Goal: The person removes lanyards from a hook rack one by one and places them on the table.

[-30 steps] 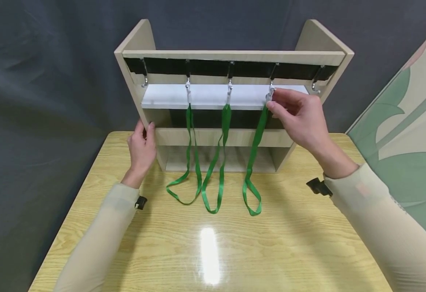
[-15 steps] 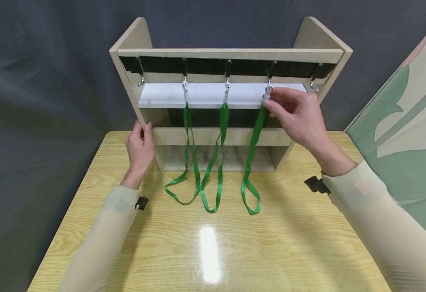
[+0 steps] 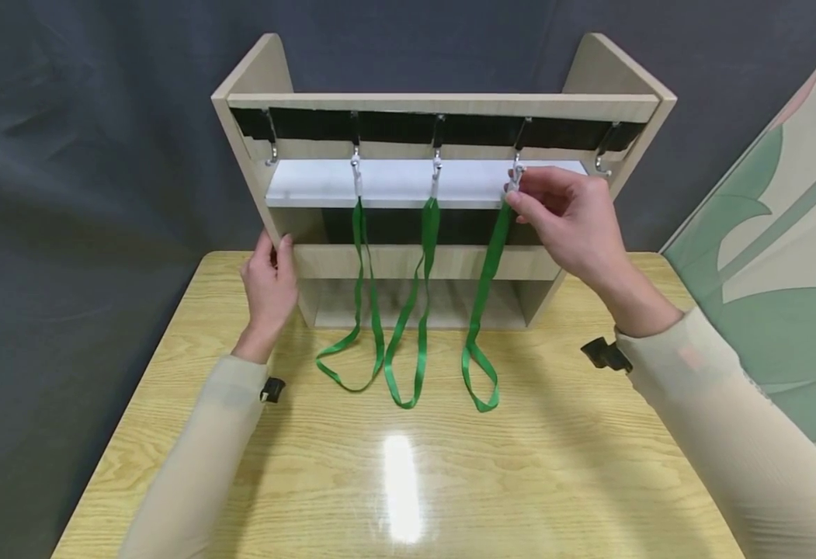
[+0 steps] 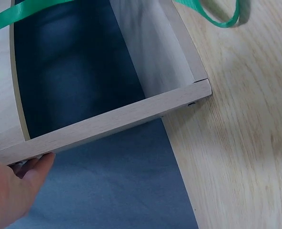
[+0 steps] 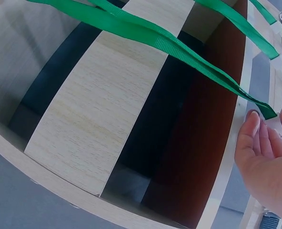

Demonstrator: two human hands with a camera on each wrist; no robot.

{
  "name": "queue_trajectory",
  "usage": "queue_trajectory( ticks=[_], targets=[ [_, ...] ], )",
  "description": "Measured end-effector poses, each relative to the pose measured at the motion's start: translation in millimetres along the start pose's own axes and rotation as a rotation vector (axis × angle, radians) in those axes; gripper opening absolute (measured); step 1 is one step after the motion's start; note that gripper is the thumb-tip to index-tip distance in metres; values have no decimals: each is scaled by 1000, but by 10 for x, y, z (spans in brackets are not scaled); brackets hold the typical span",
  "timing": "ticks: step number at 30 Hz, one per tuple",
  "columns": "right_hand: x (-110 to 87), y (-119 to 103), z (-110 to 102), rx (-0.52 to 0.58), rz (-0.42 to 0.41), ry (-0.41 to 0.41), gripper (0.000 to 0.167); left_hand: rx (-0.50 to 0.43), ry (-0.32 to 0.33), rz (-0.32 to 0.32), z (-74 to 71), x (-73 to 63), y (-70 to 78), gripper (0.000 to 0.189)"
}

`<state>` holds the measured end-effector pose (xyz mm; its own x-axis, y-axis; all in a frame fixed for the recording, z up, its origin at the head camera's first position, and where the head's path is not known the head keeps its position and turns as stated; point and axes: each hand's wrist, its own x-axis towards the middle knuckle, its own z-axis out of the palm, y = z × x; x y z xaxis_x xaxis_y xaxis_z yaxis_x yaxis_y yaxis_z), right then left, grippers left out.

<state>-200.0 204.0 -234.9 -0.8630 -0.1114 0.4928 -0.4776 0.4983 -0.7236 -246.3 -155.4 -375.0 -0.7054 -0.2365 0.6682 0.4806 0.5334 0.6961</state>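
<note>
Three green lanyards with white clips hang from hooks on a small wooden rack (image 3: 408, 262). My right hand (image 3: 575, 221) pinches the white clip of the right lanyard (image 3: 489, 264) between thumb and fingers, just under its hook (image 3: 519, 144). The middle lanyard (image 3: 431, 233) and the left lanyard (image 3: 360, 233) hang untouched, their loops reaching down in front of the rack. My left hand (image 3: 269, 283) holds the rack's left side panel, with the thumb at the front edge and the fingers behind. In the left wrist view, fingers (image 4: 38, 174) lie against the panel's outer side.
Bare hooks stand at the rack's far left (image 3: 271, 144) and far right (image 3: 603, 151). A white shelf (image 3: 408, 185) runs behind the clips. The rack stands on a wood-grain table (image 3: 310, 466), with dark cloth (image 3: 100, 155) behind and a leaf-patterned panel (image 3: 799, 326) at right.
The rack and both hands shift slightly left and up in the head view, then stay nearly still. My right hand keeps pinching the same clip at the hook.
</note>
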Motion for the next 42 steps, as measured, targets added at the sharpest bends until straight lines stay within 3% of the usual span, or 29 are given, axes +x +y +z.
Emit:
queue_trajectory(
  ticks=[19, 30, 42],
  targets=[
    [-58, -80, -66, 17, 17, -14, 28, 3, -7, 5, 2, 4, -10, 29],
    [-93, -101, -119, 119, -1, -17, 27, -1, -16, -1, -9, 12, -4, 30],
    [-153, -157, -176, 146, -4, -28, 26, 15, -24, -6, -30, 6, 2, 30]
  ],
)
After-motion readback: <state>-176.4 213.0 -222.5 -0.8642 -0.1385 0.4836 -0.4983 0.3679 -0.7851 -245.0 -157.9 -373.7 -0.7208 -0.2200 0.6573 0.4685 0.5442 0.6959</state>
